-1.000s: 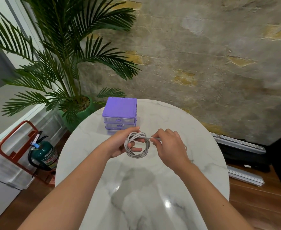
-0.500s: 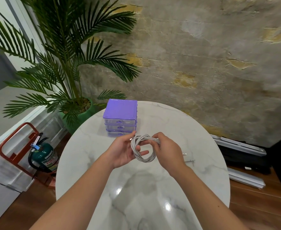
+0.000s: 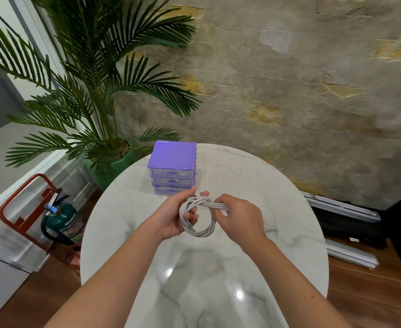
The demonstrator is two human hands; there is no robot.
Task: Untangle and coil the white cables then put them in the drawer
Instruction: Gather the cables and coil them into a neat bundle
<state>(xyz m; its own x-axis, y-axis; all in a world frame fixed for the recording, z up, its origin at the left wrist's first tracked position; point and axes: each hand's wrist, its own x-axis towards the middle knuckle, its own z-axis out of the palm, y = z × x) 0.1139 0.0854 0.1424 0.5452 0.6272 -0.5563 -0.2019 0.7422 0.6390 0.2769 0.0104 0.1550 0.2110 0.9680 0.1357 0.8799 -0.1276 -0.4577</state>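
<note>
A white cable (image 3: 200, 230) is wound into a small round coil above the middle of the white marble table (image 3: 277, 185). My left hand (image 3: 174, 215) grips the coil's left side, with fingers through the loop. My right hand (image 3: 238, 217) grips the coil's upper right, where the strands bunch. Just behind my hands stands the purple drawer unit (image 3: 172, 168) with three clear drawers, all closed. A loose cable end (image 3: 271, 230) shows on the table right of my right wrist.
A potted palm in a green pot (image 3: 116, 162) stands off the table's far left edge. A green fire extinguisher (image 3: 63, 223) in a red stand sits on the floor at left. Metal rails (image 3: 343, 208) and dark gear lie on the floor at right.
Both hands have shifted slightly right and toward me with the coil. My right hand has moved from pulling a straight strand to gripping the coil's top, and the coil looks tighter.
</note>
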